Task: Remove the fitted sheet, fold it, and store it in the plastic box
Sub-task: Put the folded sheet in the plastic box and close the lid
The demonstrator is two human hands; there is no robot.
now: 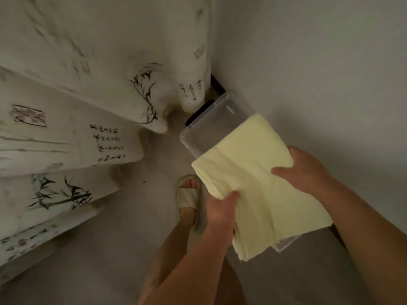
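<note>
Pale yellow cloth fills both your hands. Your left hand (222, 208) curls round the near left edge of the folded fitted sheet (248, 164), and your right hand (306, 170) grips its right edge, thumb pressed on top. The sheet covers the near end of the clear plastic box (204, 130); whether they touch is unclear. The box stands on the grey floor (110, 238) against the white wall (308, 62). Your foot in a cream slipper (187, 199) stands just left of it. White bedding printed with black bamboo (88, 62) drapes at the left.
</note>
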